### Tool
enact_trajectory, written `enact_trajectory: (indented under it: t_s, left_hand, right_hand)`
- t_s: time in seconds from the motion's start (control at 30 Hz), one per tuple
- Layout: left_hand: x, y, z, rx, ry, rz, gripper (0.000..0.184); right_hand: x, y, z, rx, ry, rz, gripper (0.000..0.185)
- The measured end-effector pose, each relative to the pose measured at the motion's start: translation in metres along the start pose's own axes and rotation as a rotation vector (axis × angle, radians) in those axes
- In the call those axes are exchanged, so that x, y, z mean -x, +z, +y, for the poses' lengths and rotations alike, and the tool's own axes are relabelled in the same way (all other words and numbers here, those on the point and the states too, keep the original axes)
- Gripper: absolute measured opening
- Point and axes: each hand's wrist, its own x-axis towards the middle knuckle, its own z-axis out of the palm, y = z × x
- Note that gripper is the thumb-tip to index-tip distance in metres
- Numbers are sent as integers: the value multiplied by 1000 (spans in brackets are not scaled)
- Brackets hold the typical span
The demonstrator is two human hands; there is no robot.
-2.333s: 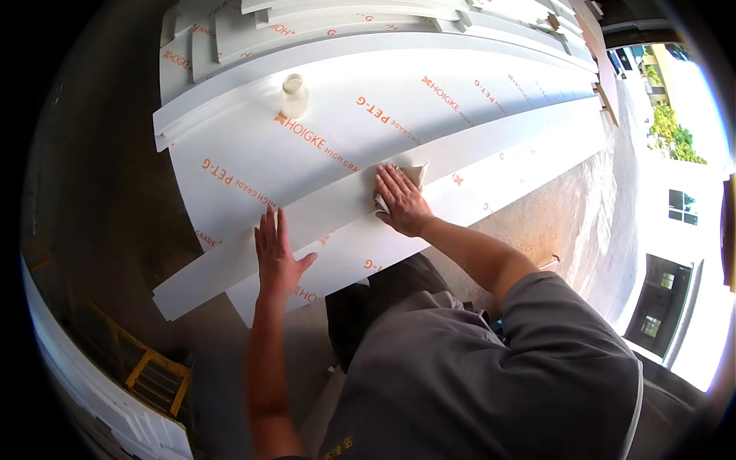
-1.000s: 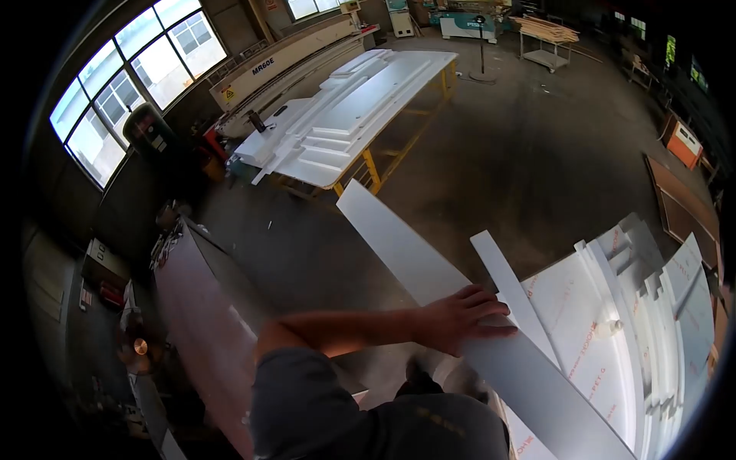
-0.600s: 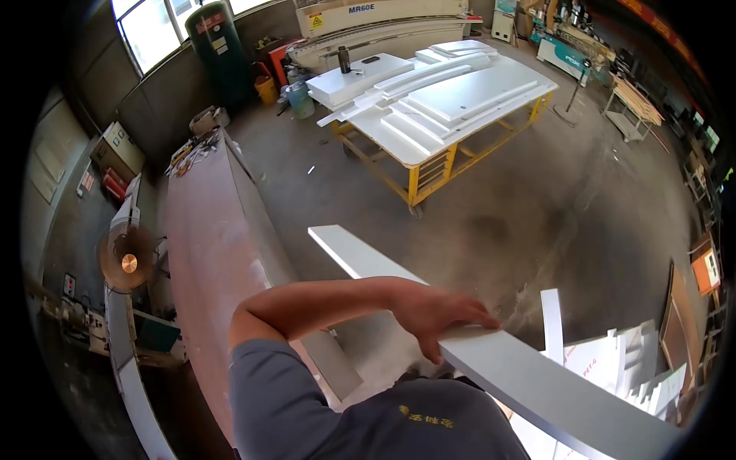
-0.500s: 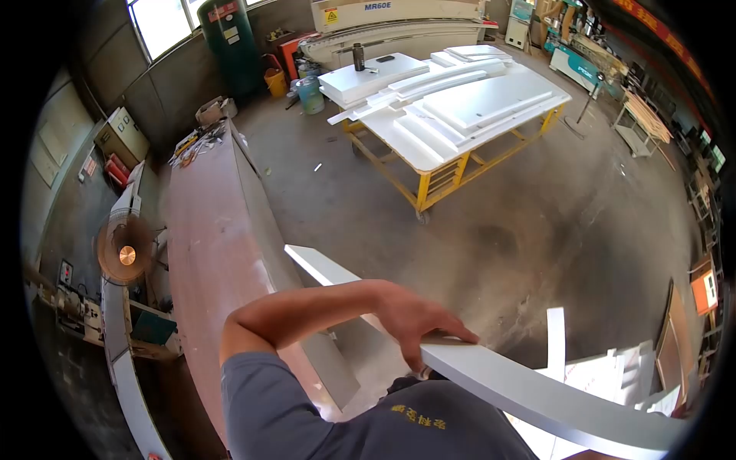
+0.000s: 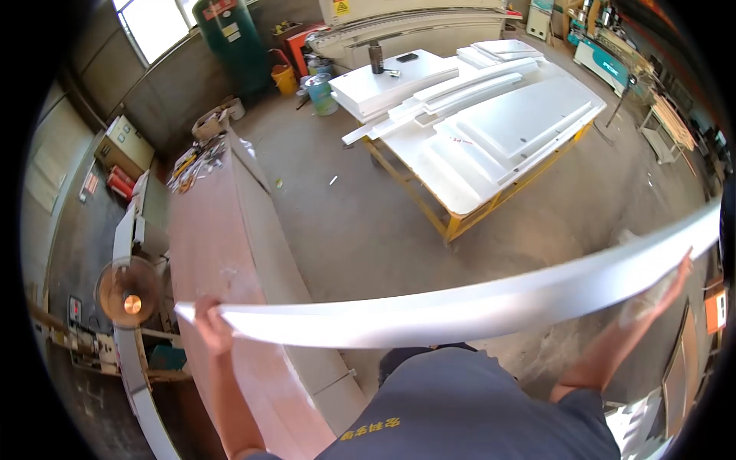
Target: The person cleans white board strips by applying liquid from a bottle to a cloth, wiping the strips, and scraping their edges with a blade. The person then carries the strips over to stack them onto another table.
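A long white board [image 5: 429, 310], gently curved in this wide view, spans the space in front of my body. Near its left end, my left hand [image 5: 213, 326] is wrapped around it, above the brown-topped bench. Far to the right, my right hand [image 5: 673, 285] grips the board's lower edge close to the other end. Part of the right hand's fingers lies hidden behind the board. The board is raised off every surface, its right end higher than its left.
A yellow-framed table [image 5: 460, 195] ahead carries stacked white panels, a dark bottle [image 5: 376, 57] and a phone. The long brown bench [image 5: 203, 238] runs along my left, with tools at its far end. A fan [image 5: 126, 295] stands left of it.
The board has swung from slanting down to the right to lying across in front of me. My left hand has shifted to its left end, and my right hand has come into view holding it.
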Motion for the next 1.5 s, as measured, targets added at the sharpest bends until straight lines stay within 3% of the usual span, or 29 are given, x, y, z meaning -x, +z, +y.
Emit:
enact_trajectory:
  t_s: [0.03,0.1,0.13,0.17,0.2,0.23,0.27,0.3,0.33,0.43,0.6,0.67,0.8,1.0,1.27,1.33,1.4,1.5]
  left_hand:
    - [0,-15,-17,-109,-374,122,33]
    - [0,-43,-70,-113,-386,342,42]
    - [10,-66,-101,-396,-354,329,42]
    - [8,-69,-115,-134,-515,584,47]
    - [47,-108,-200,-508,-503,567,51]
    - [76,-134,-260,-749,-435,621,44]
    - [78,-129,-262,-785,-621,639,44]
    - [67,-108,-262,-724,-805,615,44]
    - [52,-82,-263,-681,-946,563,44]
    - [-12,12,-290,-515,-1083,325,43]
    - [-136,149,-321,-272,-968,-45,42]
    - [-178,191,-323,-195,-911,-143,42]
    - [-242,254,-318,-92,-843,-302,41]
    - [-287,313,-304,-66,-893,-468,41]
    - [-322,351,-285,-96,-1115,-628,40]
    - [-328,357,-283,-98,-1160,-665,39]
    - [-329,363,-281,-96,-1197,-706,39]
    - [-324,373,-288,-68,-1223,-782,39]
  right_hand:
    - [-2,31,16,-11,20,-19,54]
    - [-1,98,50,-33,86,-64,53]
    - [-10,115,91,-81,15,-193,55]
    - [-8,157,109,-91,236,-145,62]
    - [16,207,114,15,342,-75,68]
    - [28,239,131,-82,397,-140,69]
    - [16,252,180,-172,378,-271,70]
    - [32,284,196,-211,358,-325,67]
    - [46,315,209,-230,541,-291,65]
    - [56,377,282,-188,626,-388,51]
    - [52,451,440,-144,762,-365,37]
    - [64,476,468,-74,845,-363,46]
    - [75,506,536,-144,905,-370,43]
    - [39,530,619,-177,964,-290,41]
    - [-83,543,721,-177,972,-200,31]
    - [-98,543,732,75,1050,-220,35]
    - [-92,541,739,98,1068,-249,38]
    - [-50,521,740,363,1096,-493,39]
